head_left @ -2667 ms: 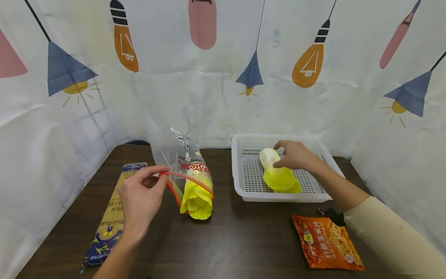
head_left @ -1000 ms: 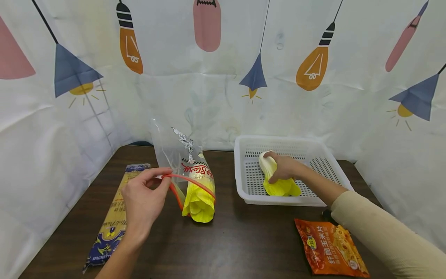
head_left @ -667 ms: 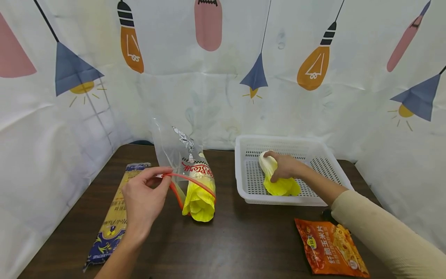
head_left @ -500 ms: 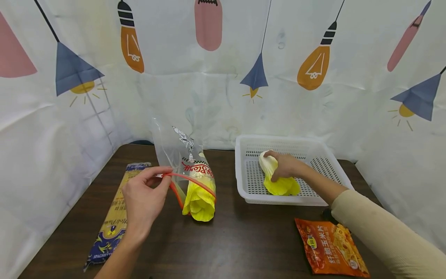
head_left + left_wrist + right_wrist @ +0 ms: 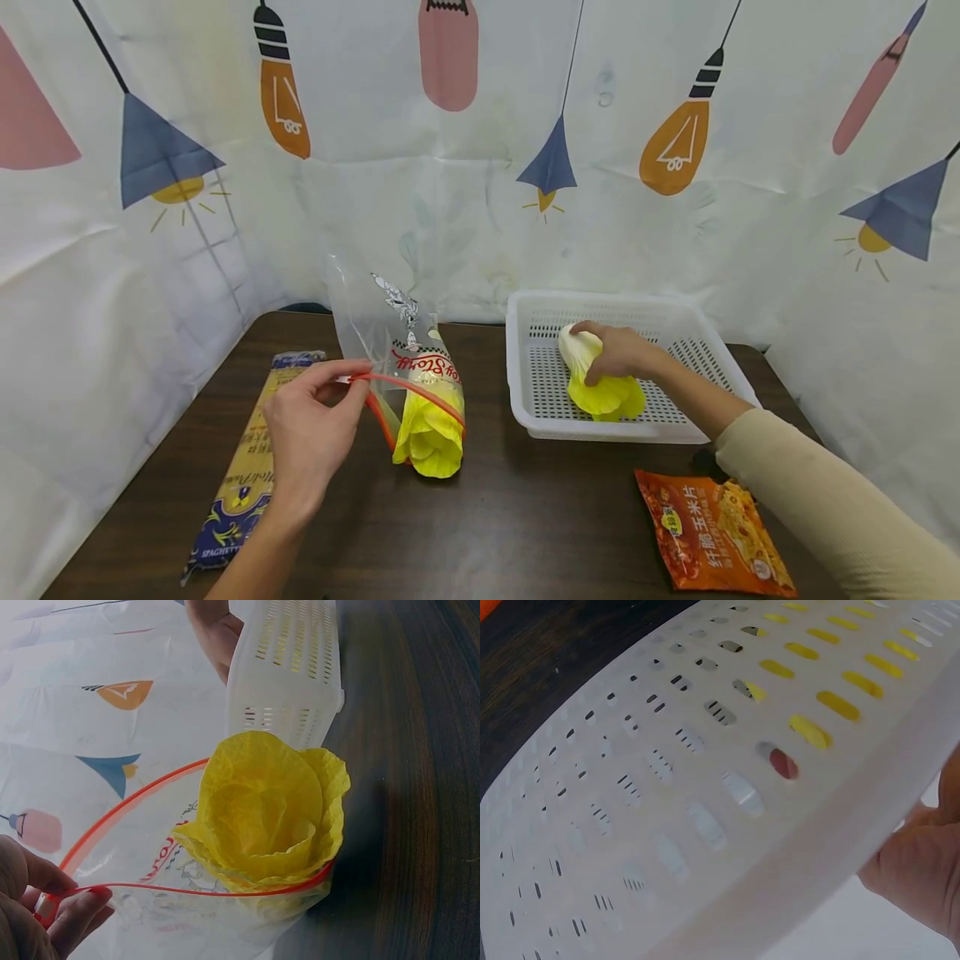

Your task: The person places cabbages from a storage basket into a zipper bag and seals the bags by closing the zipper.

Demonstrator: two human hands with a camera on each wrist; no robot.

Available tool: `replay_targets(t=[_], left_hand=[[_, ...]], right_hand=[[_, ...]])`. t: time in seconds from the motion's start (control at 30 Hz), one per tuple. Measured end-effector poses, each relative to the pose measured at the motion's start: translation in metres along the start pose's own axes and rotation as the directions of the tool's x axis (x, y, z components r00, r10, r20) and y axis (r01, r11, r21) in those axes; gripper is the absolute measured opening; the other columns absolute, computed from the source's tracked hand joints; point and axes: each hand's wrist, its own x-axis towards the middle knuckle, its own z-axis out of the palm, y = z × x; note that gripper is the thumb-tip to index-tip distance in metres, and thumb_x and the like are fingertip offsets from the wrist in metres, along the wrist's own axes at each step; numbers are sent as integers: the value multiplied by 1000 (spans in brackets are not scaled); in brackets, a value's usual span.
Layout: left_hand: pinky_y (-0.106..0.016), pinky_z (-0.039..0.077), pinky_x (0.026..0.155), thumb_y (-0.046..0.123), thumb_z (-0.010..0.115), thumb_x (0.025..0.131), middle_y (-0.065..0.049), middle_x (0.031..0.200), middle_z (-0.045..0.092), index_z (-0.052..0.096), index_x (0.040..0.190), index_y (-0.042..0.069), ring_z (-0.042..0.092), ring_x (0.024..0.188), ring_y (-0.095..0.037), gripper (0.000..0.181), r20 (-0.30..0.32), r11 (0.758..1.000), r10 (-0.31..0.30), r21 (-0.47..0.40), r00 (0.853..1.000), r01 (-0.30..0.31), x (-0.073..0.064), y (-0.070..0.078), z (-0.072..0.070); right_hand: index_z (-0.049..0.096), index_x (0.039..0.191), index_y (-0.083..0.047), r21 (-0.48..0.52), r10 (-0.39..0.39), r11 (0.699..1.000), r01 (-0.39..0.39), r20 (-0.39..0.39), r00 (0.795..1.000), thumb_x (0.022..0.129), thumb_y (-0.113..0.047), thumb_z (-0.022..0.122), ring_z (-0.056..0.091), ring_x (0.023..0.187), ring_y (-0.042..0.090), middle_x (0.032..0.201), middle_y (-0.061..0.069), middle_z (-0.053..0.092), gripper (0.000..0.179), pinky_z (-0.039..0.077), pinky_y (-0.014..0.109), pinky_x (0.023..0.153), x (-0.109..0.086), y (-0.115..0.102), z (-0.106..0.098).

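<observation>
My left hand point(image 5: 311, 433) pinches the red-edged mouth of a clear zip bag point(image 5: 367, 333) between thumb and fingers. Inside the bag lies a head of napa cabbage point(image 5: 429, 437), its yellow leaf end poking out of the opening; the left wrist view shows those leaves point(image 5: 259, 810) close up. Over the white basket, my right hand point(image 5: 622, 352) grips a second napa cabbage point(image 5: 609, 398), with fingers near its white stem end and thumb on the leaves. In the right wrist view, the basket wall hides most of this cabbage, and part of the hand point(image 5: 922, 862) shows beyond the rim.
The white perforated basket point(image 5: 600, 429) stands at the back right of the dark table point(image 5: 480, 533). A spaghetti packet point(image 5: 251, 467) lies left, partly behind the left forearm. An orange snack packet point(image 5: 712, 533) lies front right, below the right sleeve. A printed curtain point(image 5: 465, 217) hangs behind.
My right hand has come down from above the second cabbage and taken hold of it in the basket. The cabbage has just shifted slightly. The left hand keeps its pinch on the bag.
</observation>
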Motion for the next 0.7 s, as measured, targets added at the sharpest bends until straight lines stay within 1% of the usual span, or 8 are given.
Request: replay_targets(t=[0.13, 0.2, 0.4, 0.47, 0.57, 0.7], left_hand=[[-22, 45, 46, 14, 77, 94, -8, 104, 80, 83, 106, 15, 63, 70, -4, 14, 1, 1000, -2, 1, 1000, 2, 0, 1, 0], [-22, 45, 46, 14, 78, 94, -8, 104, 80, 83, 106, 15, 64, 71, -6, 14, 1, 1000, -2, 1, 1000, 2, 0, 1, 0], [-20, 48, 48, 14, 77, 94, -9, 108, 79, 82, 108, 14, 73, 82, -23, 15, 8, 1000, -3, -5, 1000, 4, 0, 1, 0], [-20, 48, 49, 14, 76, 95, -9, 109, 79, 82, 108, 14, 74, 85, -26, 15, 10, 1000, -3, -6, 1000, 3, 0, 0, 0], [-20, 48, 48, 15, 77, 95, -9, 108, 79, 82, 108, 14, 73, 84, -23, 15, 10, 1000, -4, -5, 1000, 4, 0, 0, 0], [-21, 45, 46, 15, 77, 94, -7, 106, 80, 83, 107, 16, 67, 75, -8, 14, 9, 1000, -5, 0, 1000, 5, 0, 0, 0]], right_hand=[[40, 158, -30, 32, 11, 999, -11, 1, 1000, 80, -20, 84, 58, 100, 34, 142, 29, 55, 90, 54, 34, 76, 0, 1, 0], [40, 158, -31, 43, 4, 999, -4, -5, 1000, 80, -21, 84, 58, 101, 34, 143, 29, 54, 91, 54, 34, 76, -1, 2, -1], [39, 159, -31, 84, -19, 996, 21, -22, 1000, 81, -23, 82, 58, 108, 36, 148, 28, 52, 89, 55, 36, 81, -6, -1, -9], [38, 159, -31, 107, -24, 994, 26, -20, 1000, 82, -24, 82, 57, 109, 37, 148, 27, 51, 89, 55, 37, 82, -8, -2, -13], [36, 160, -33, 151, -28, 988, 29, -13, 1000, 82, -25, 82, 58, 110, 36, 149, 26, 49, 90, 56, 36, 82, -13, -5, -19], [33, 161, -33, 208, -35, 977, 35, -7, 999, 84, -26, 80, 59, 109, 35, 146, 25, 50, 90, 57, 34, 81, -22, -11, -27]])
